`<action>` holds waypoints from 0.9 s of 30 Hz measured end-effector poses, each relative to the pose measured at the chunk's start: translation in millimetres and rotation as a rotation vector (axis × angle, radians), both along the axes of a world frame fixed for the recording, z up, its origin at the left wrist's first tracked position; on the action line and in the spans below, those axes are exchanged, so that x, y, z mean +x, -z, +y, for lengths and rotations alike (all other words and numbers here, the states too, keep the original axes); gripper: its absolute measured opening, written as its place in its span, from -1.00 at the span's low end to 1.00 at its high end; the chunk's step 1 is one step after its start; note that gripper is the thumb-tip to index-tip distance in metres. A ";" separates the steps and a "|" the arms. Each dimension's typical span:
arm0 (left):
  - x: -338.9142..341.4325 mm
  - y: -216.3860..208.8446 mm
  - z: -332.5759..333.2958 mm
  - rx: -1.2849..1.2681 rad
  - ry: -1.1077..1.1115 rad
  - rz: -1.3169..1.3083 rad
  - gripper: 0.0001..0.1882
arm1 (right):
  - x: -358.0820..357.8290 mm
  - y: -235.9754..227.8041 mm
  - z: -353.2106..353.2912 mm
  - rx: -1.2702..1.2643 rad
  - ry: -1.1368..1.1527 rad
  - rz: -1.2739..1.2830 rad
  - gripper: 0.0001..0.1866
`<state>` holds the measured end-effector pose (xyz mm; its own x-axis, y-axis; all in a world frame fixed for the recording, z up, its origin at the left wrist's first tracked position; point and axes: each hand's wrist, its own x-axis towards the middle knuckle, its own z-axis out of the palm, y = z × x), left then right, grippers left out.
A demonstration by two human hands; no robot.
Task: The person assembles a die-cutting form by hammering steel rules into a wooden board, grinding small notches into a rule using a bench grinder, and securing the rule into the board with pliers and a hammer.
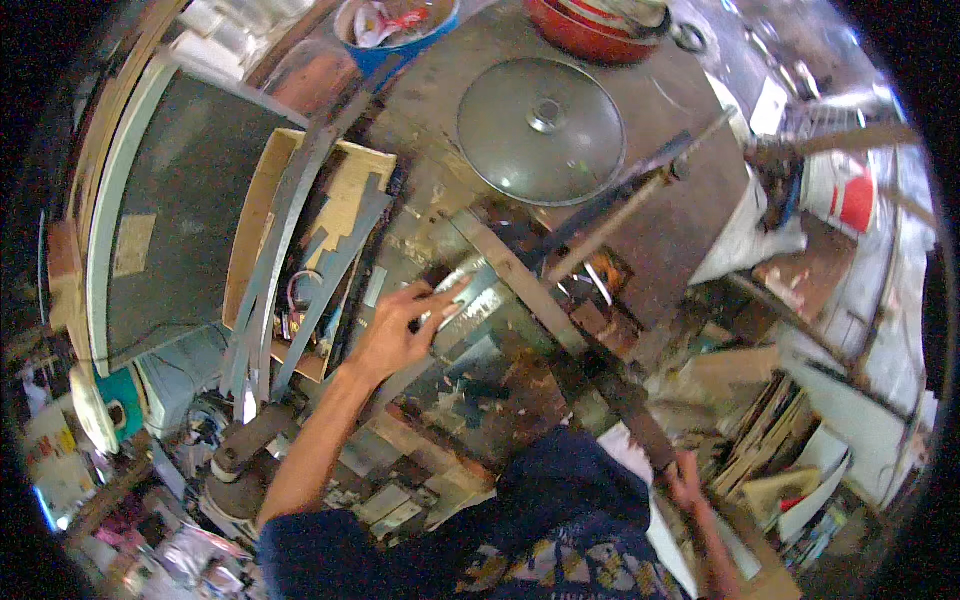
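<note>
My left hand (402, 328) reaches over the workbench with its index finger and thumb stretched out. Its fingertips rest at the edge of a shiny metal sheet piece (480, 300). Across the bench runs a long flat metal bar (520, 280), slanting from the upper left down to the lower right. At the bar's near right end, my right hand (686, 482) is closed around it, partly blurred. A dark rod and a brown rod (620, 225) slant away to the upper right from beside the bar.
A round metal lid (541, 130) lies on the round tabletop beyond. Behind it are a red pot (590, 35) and a blue bucket (400, 45). Left stands a cardboard box (250, 235) with grey metal strips (335, 275). Wood scraps (765, 435) are stacked at right.
</note>
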<state>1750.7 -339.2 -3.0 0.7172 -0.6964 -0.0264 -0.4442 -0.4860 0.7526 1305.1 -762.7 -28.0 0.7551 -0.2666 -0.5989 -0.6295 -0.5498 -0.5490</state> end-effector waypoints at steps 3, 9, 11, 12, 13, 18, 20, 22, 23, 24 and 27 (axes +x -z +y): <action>-3.0 -9.2 8.5 -0.046 -0.258 -0.039 -0.52 | 77.1 -52.6 30.5 0.537 0.238 -0.021 -0.37; -19.0 -32.1 43.1 0.147 -0.245 0.296 -0.30 | 258.8 -25.7 38.7 -0.044 -0.083 -0.387 -0.71; -25.1 -40.1 49.0 0.172 -0.301 0.404 -0.19 | 302.7 -1.1 53.8 0.004 -0.221 -0.466 -0.66; -27.3 -41.9 45.7 0.180 -0.281 0.414 -0.19 | 317.5 10.2 59.9 -0.012 -0.304 -0.442 -0.65; -33.6 -42.9 40.4 0.163 -0.373 0.363 -0.25 | 330.1 22.5 67.5 -0.068 -0.361 -0.458 -0.65; -58.0 -11.2 30.8 0.266 -0.592 0.000 -0.45 | 381.2 20.2 96.5 -0.043 -0.528 -0.245 -0.52; -61.9 -6.6 20.7 0.305 -0.551 -0.033 -0.41 | 384.2 30.6 104.8 -0.037 -0.549 -0.249 -0.48; -59.6 -2.9 15.5 0.340 -0.493 -0.102 -0.40 | 387.7 37.1 110.3 0.019 -0.493 -0.276 -0.40; -58.1 -5.8 12.6 0.370 -0.520 -0.065 -0.40 | 391.3 38.4 111.4 0.028 -0.497 -0.282 -0.40; -58.1 -8.3 11.2 0.408 -0.550 -0.022 -0.40 | 394.5 37.4 113.3 0.047 -0.427 -0.325 -0.39; -53.0 -6.6 9.1 0.404 -0.534 -0.027 -0.41 | 399.4 30.1 112.8 0.106 -0.301 -0.342 -0.46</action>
<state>1697.6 -330.1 3.6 0.9648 -0.1845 -0.1872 -0.0806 -0.8856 0.4574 1704.5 -649.9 -58.2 0.9483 0.0441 -0.3143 -0.2237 -0.6096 -0.7605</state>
